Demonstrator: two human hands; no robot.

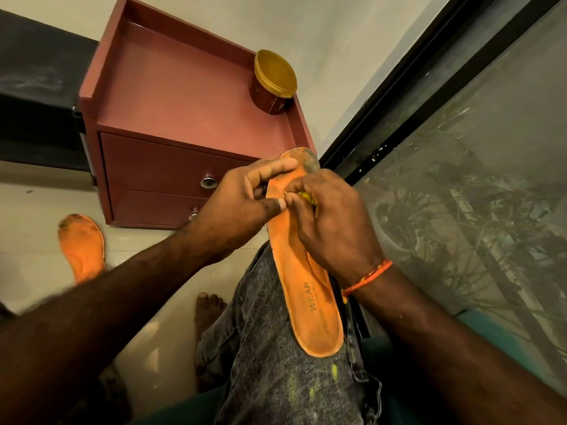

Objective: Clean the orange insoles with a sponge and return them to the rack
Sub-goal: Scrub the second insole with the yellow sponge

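The insole (306, 271) lies along the knee at frame centre, its long axis running from the heel at lower centre up to the grimy toe. The right hand (334, 225), curled tight on the sponge (306, 197), sits mid-length just below that toe. The left hand (242, 207) pinches the left edge beside it; a second insole (81, 246) lies on the floor at left.

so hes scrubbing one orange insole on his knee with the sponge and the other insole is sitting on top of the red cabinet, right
Not quite. The other insole lies on the floor, left of the red cabinet; only a gold-lidded jar sits on top. The rest holds in the head view: the right hand presses a sponge onto the insole on his knee.
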